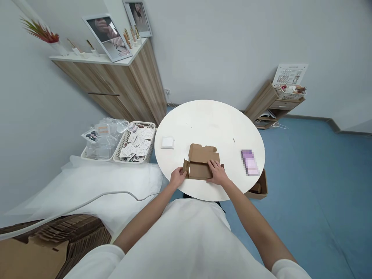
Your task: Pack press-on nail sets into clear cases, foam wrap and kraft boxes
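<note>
A brown cardboard box (200,170), partly folded with its lid raised at the back, lies near the front edge of the round white table. My left hand (178,177) pinches the upright flap on the box's left side. Across the right end, my right hand (217,173) grips the box, its thumb at the front edge and its fingers bent over the inside. A small white strip shows inside the box at the left. On the table's left lies a small white square packet (167,142). To the right is a purple and pink item (250,162), blurred out.
The round white table (203,116) has a wooden cabinet (145,81) behind left. White baskets (152,145) with cards and plastic bags stand left. Flattened cardboard (81,236) is stacked lower left. An open carton (263,186) sits under the right edge; a small shelf (270,100) stands behind.
</note>
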Demonstrator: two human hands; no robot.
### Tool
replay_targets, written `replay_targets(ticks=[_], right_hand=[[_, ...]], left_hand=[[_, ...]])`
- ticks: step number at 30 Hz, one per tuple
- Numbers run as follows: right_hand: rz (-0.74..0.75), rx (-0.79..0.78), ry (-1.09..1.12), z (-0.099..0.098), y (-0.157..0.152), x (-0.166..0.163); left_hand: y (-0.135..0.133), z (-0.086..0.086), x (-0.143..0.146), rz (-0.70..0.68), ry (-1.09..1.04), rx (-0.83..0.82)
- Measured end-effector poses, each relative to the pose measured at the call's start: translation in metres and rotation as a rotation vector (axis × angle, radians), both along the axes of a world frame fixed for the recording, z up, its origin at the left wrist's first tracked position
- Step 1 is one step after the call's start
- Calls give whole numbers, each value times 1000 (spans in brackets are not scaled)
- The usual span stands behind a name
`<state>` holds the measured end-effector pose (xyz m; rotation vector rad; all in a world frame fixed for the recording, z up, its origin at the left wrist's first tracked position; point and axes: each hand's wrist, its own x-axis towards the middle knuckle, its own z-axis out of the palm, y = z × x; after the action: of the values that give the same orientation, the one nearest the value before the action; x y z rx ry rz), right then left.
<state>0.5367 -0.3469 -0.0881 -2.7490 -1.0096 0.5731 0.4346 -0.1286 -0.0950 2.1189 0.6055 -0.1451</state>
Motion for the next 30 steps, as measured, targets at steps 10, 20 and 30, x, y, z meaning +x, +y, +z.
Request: replay_targets(ticks=[10, 20, 30], right_hand=[[-19, -28, 18, 1, 10, -6], [54, -85, -10, 4, 13, 2], [106, -119, -32, -2, 9, -2]], left_hand=[[-16, 7, 5, -69, 0, 27], [-2, -2, 31, -208, 203, 251], [7, -5, 40, -324, 278, 353]])
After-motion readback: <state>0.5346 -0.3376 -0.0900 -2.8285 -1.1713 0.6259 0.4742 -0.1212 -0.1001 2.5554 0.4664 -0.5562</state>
